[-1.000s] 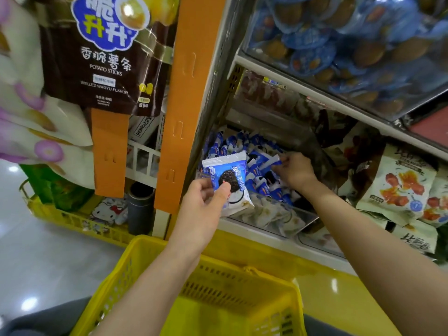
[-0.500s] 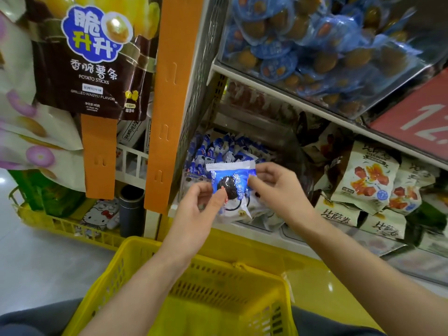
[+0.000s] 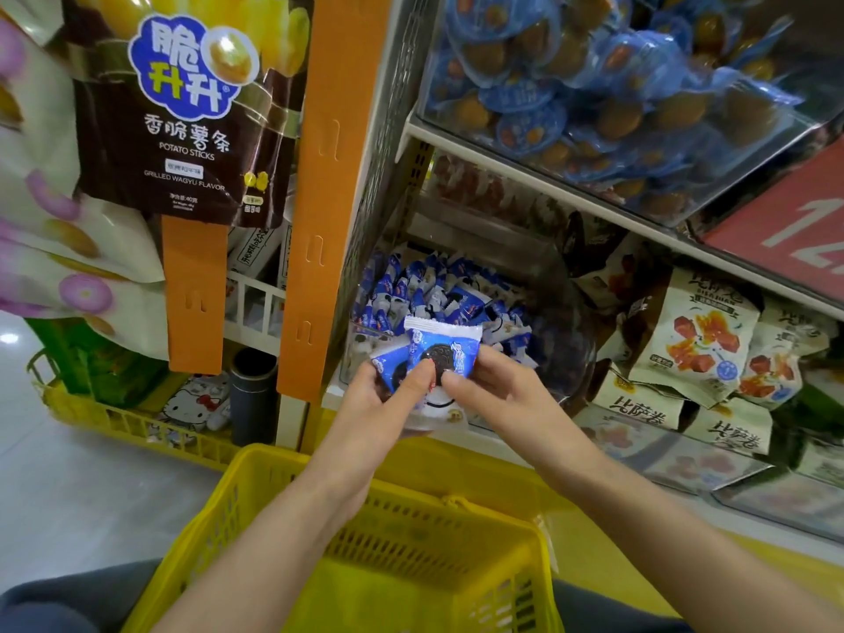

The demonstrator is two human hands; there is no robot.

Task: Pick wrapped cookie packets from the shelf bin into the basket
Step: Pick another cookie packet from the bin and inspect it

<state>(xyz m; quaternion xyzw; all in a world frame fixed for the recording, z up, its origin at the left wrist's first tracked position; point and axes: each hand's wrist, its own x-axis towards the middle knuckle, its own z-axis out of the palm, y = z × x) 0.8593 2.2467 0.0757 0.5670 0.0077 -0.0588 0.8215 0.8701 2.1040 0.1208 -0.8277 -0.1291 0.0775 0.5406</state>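
A clear bin on the shelf is heaped with blue-and-white cookie packets. Just near of it, two packets are held above the far rim of the yellow basket, which sits low in the centre.

The front packet, printed with a dark round cookie, is gripped from both sides. The thumb of the left hand is pressed on its face with the fingers curled behind. Its right edge is pinched between the thumb and fingers of the right hand. A second packet is tucked at the left, partly behind the first, within the left hand's grip. The bin's near wall is hidden by hands and packets.

Above, a tilted upper bin is filled with blue-sealed packs. Right of the cookie bin, beige snack bags are piled on the same shelf, and a red sign is seen at far right.

To the left, an orange strip hangs beside the shelf's mesh side, and a brown potato-sticks bag is hung further left. Below these, a dark cylinder and a yellow crate are seen at floor level.
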